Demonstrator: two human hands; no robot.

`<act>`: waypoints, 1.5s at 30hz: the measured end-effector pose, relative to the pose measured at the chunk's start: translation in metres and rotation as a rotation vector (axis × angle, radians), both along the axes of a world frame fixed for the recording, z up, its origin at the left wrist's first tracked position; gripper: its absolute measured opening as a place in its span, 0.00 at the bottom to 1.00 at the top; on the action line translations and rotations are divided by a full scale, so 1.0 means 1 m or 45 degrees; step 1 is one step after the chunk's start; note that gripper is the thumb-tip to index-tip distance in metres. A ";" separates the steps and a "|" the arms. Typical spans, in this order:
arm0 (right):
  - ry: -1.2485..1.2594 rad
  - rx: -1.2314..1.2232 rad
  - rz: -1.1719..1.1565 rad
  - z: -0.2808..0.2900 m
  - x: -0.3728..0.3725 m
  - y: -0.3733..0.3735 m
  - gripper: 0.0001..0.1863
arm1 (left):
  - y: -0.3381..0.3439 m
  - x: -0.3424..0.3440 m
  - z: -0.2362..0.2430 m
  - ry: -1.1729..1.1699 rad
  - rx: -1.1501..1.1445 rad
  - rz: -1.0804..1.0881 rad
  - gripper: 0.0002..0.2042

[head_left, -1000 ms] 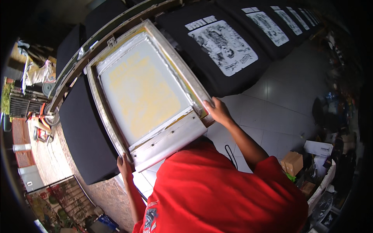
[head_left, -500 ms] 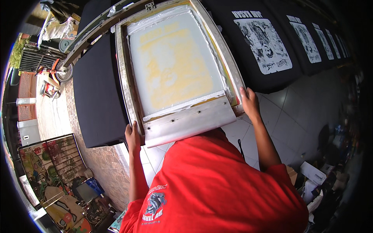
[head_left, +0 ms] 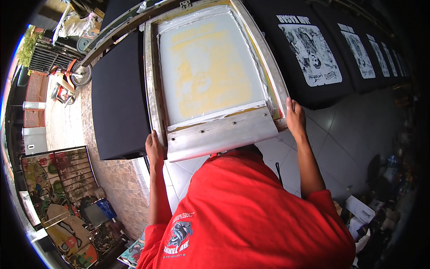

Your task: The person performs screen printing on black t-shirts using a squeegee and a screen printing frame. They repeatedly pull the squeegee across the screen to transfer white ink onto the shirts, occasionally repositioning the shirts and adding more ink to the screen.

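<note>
A screen printing frame (head_left: 150, 80) with a pale mesh (head_left: 215, 74) showing a faint yellow stencil lies in front of me. Along its near edge runs a bare metal plate (head_left: 224, 136) fixed with several bolts. My left hand (head_left: 155, 147) grips the frame's near left corner, thumb on top. At the near right corner my right hand (head_left: 295, 119) is closed on the frame's side rail, thumb up. The undersides of the frame and most fingers are hidden.
Left of the frame is a black shirt (head_left: 118, 98) stretched on a board. To the right, black shirts with white prints (head_left: 311, 54) stand in a row. A metal rail (head_left: 118, 38) crosses behind. A motorcycle (head_left: 67, 83) is at far left; boxes (head_left: 358, 208) lie at lower right.
The whole view has shifted, with the frame and the surrounding shirts appearing slightly farther right. Both hands keep their grip on the frame.
</note>
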State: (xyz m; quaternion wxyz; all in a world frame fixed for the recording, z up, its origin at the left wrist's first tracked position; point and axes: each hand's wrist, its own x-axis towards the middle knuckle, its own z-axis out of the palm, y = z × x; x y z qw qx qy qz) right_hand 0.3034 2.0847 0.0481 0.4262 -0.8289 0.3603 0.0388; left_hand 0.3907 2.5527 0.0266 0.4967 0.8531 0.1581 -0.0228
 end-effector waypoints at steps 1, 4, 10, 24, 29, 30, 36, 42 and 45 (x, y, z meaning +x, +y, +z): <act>-0.039 -0.059 -0.016 -0.001 -0.003 0.007 0.36 | -0.001 -0.002 0.013 0.070 -0.026 0.025 0.22; -0.160 -0.165 -0.049 0.002 -0.011 0.034 0.37 | 0.049 -0.005 0.000 0.110 -0.046 0.036 0.23; -0.355 -0.144 -0.020 0.023 -0.003 0.177 0.31 | 0.209 -0.009 0.000 -0.060 0.345 0.184 0.27; -0.363 -0.030 0.157 -0.046 0.036 0.441 0.24 | 0.453 -0.001 0.002 0.151 0.629 0.030 0.23; -0.243 -0.046 0.082 -0.035 0.039 0.452 0.29 | 0.468 0.008 -0.021 0.088 0.943 -0.191 0.22; -0.205 -0.023 0.058 -0.031 0.042 0.456 0.31 | 0.478 0.010 -0.032 -0.028 0.976 -0.189 0.24; -0.200 -0.139 0.050 -0.036 0.045 0.446 0.35 | 0.486 0.032 -0.064 0.003 0.078 0.114 0.27; -0.505 -0.336 0.041 -0.055 0.055 0.441 0.28 | 0.457 0.049 -0.038 -0.136 0.141 0.038 0.25; -0.503 -0.336 0.033 -0.051 0.062 0.442 0.28 | 0.449 0.052 -0.019 -0.093 0.107 0.065 0.24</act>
